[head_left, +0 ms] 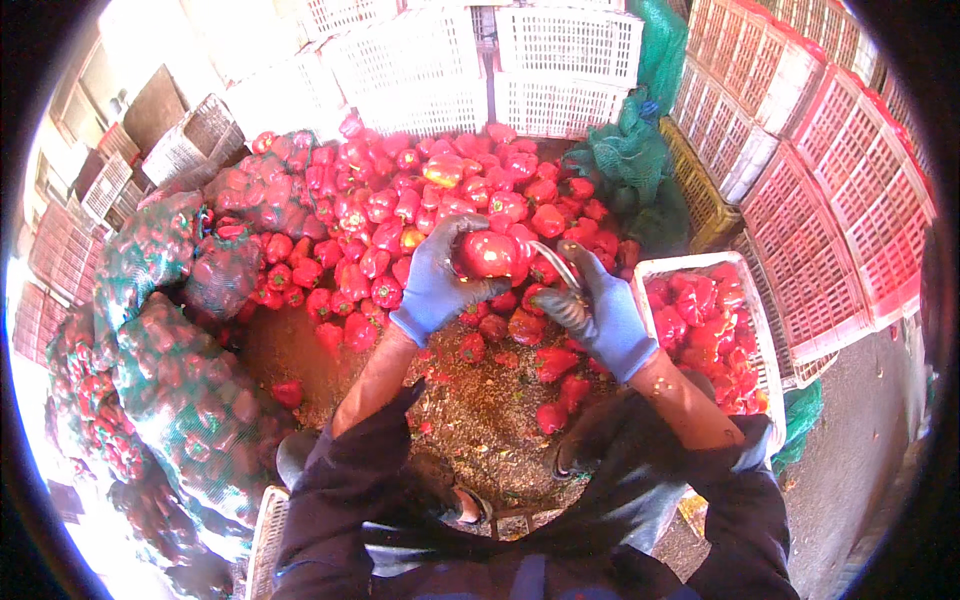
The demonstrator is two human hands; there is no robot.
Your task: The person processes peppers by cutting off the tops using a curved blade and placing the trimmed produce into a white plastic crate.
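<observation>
My left hand (442, 277), in a blue work glove with a dark palm, is closed around a red bell pepper (489, 255) in front of me. My right hand (598, 312), gloved the same way, is closed on a curved knife (556, 262); its thin, pale blade arcs toward the pepper. The knife's handle is hidden in the glove, and I cannot tell whether the blade touches the pepper. Beyond and below both hands spreads a large heap of red bell peppers (385, 205). Close to my right forearm stands a white crate (762, 350) holding red peppers.
Bulging green mesh sacks of peppers (195, 390) line the left. White plastic crates (410, 60) are stacked behind the heap, with red-and-white crates (815, 240) to the right. Green netting (625, 155) hangs beside a yellow crate (697, 185). Loose peppers and scraps lie near my feet.
</observation>
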